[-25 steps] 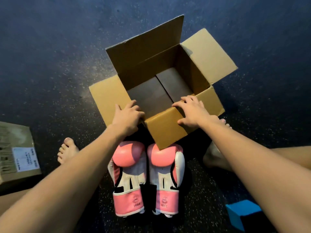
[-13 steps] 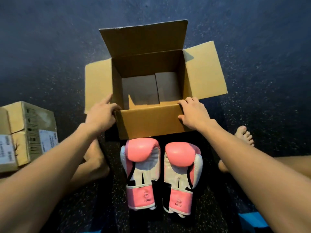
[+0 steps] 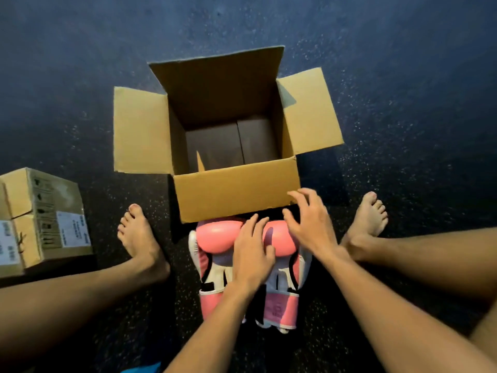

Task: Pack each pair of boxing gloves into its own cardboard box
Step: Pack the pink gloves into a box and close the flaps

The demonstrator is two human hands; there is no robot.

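Pink-and-white padded boxing gloves (image 3: 217, 236) lie paired against the open brown cardboard box (image 3: 236, 196), at its near wall. Left hand (image 3: 252, 254) rests flat on them; right hand (image 3: 309, 224) hovers, fingers spread.

Legible text: none; every print here is too blurred or too small to read.
Glove cuff (image 3: 279, 309): at 6 o'clock, on the pink band of the right-side glove, a small dark mark with figures under it. It looks like a number, but the digits cannot be told.
Closed box (image 3: 40, 208): at 9 o'clock, a column of dark printed symbols runs down its side face; their shapes are not clear.
White label (image 3: 72, 229): on that same face, toward 3 o'clock of the symbols, several lines of fine print, unreadable.
Second label (image 3: 8, 247): on the box's other face, at the frame's 9 o'clock edge, dark print, unreadable.
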